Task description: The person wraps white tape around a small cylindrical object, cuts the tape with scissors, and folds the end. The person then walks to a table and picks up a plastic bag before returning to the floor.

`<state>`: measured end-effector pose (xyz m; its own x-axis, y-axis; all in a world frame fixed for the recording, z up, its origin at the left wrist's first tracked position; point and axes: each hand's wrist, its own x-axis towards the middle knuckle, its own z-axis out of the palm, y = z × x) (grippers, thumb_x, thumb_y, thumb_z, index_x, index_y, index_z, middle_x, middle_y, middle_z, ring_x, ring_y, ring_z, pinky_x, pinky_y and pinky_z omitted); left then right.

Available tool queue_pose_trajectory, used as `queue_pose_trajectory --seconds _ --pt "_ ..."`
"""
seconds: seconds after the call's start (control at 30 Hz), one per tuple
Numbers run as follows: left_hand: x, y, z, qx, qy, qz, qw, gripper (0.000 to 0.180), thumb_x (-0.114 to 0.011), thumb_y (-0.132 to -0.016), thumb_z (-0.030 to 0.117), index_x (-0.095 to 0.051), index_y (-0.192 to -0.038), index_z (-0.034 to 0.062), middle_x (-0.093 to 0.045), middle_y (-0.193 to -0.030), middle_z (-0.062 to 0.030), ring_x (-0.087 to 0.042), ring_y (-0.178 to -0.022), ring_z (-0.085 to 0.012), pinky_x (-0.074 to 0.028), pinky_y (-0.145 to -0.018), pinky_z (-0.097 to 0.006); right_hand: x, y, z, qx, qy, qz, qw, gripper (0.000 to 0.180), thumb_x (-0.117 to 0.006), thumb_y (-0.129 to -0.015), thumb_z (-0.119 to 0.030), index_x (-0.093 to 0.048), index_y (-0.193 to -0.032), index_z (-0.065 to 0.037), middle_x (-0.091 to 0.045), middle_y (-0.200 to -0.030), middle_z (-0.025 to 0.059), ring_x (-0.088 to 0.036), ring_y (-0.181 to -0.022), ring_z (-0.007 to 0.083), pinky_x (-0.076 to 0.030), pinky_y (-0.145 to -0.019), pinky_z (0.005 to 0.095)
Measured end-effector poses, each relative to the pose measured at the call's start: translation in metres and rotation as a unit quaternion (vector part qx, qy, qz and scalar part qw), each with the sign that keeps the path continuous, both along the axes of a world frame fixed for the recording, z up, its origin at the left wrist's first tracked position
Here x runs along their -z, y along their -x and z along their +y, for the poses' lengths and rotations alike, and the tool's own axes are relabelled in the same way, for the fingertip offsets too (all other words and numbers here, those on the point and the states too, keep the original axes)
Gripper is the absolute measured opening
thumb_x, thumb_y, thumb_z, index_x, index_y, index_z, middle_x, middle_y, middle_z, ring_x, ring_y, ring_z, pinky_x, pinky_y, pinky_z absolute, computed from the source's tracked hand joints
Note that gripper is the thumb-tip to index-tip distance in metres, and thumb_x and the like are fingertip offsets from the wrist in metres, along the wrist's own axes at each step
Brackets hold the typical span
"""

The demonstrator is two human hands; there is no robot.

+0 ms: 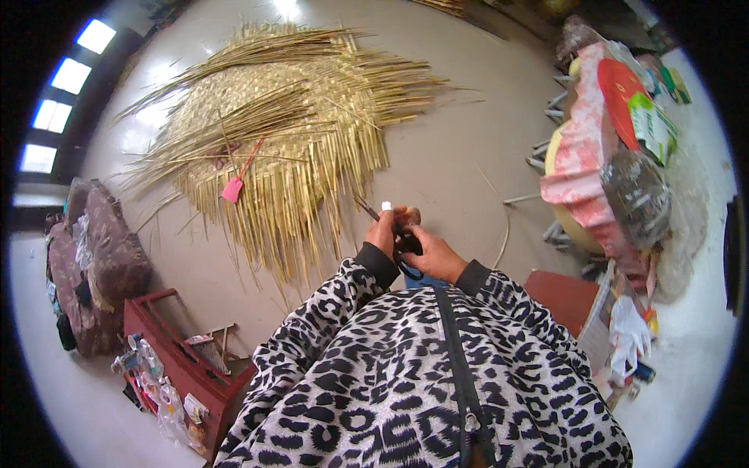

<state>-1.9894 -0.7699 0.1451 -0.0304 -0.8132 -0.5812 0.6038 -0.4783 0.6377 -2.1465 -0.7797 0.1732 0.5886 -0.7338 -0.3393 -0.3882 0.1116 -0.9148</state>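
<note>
Here we have both hands up in front of the chest, above the leopard-print jacket (421,374). Our left hand (384,232) is curled tight around a pair of scissors (406,243); the dark handles show between the two hands and a thin blade or strip (365,207) pokes out up and left. A small white bit (386,206) sits at the left fingertips; we cannot tell what it is. Our right hand (437,256) presses against the handles from the right, fingers closed on them as far as we can see, though how firmly it grips is hidden.

We take the woven mat (281,132) as our landmark. It lies flat on the floor ahead of the hands, with loose straw ends fanning out all round it. A pink tag (232,189) lies on its near-left part. The hands sit just past its near-right edge, above the floor and not touching it. Well to the mat's right stands a table (601,156) under a red-and-white cloth, piled with bags. To its near left is a red shelf (175,351) of clutter, and beyond that a brown sofa (101,257).

We judge the risks small but real: the point faces away, yet with both hands crowded on the handles a slip could nip a finger. The tiny white piece could easily drop and vanish among the straw.
</note>
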Motion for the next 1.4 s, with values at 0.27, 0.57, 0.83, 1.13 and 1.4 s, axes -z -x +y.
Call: queue_pose_trajectory --seconds 0.27,0.57,0.83,1.13,1.4 --pt "0.035 -0.016 -0.118 0.056 -0.206 -0.011 0.977 0.046 -0.048 -0.098 0.048 -0.050 -0.134 0.0189 -0.053 -0.136 -0.0016 -0.046 -0.124 -0.0191 -0.032 -0.102 -0.047 0.073 0.029 -0.145 0.006 -0.163 0.022 0.986 0.045 -0.079 -0.079 -0.017 -0.057 -0.112 0.005 -0.067 -0.101 0.0134 -0.065 -0.094 0.0241 -0.052 -0.085 0.0350" --pt "0.108 -0.101 -0.118 0.073 -0.161 -0.058 0.983 0.041 -0.056 -0.096 0.022 -0.044 -0.132 0.0064 -0.052 -0.138 -0.0131 -0.055 -0.117 -0.0242 -0.044 -0.099 -0.046 0.174 0.227 -0.257 0.337 -0.352 0.141 0.862 0.024 -0.072 -0.081 -0.020 -0.055 -0.078 -0.004 -0.057 -0.061 0.0060 -0.054 -0.046 0.0172 -0.043 -0.041 0.0338" --pt "0.067 -0.129 -0.178 -0.182 -0.300 0.062 0.934 0.049 -0.039 -0.102 0.045 -0.045 -0.134 0.0081 -0.063 -0.116 -0.0132 -0.064 -0.094 -0.0257 -0.053 -0.076 -0.039 0.216 0.281 -0.296 0.339 -0.320 0.326 0.822 0.028 -0.077 -0.078 -0.020 -0.065 -0.091 0.002 -0.062 -0.063 0.0093 -0.057 -0.046 0.0210 -0.046 -0.040 0.0361" --pt "0.128 -0.236 -0.290 -0.201 -0.294 0.072 0.932 0.052 -0.038 -0.102 0.043 -0.045 -0.133 0.0013 -0.063 -0.119 -0.0161 -0.065 -0.095 -0.0275 -0.056 -0.075 -0.037 0.209 0.128 -0.409 0.197 -0.186 0.369 0.889 0.033 -0.081 -0.074 -0.022 -0.063 -0.089 0.002 -0.065 -0.068 0.0127 -0.062 -0.052 0.0227 -0.051 -0.047 0.0358" --pt "0.154 -0.416 -0.396 -0.216 -0.379 0.032 0.899 0.049 -0.047 -0.096 0.044 -0.049 -0.127 0.0063 -0.064 -0.111 -0.0140 -0.064 -0.096 -0.0309 -0.052 -0.077 -0.043 0.248 0.025 -0.529 -0.054 -0.195 0.479 0.854 0.057 -0.080 -0.063 -0.048 -0.073 -0.094 -0.001 -0.071 -0.092 0.0226 -0.068 -0.088 0.0359 -0.051 -0.079 0.0434"
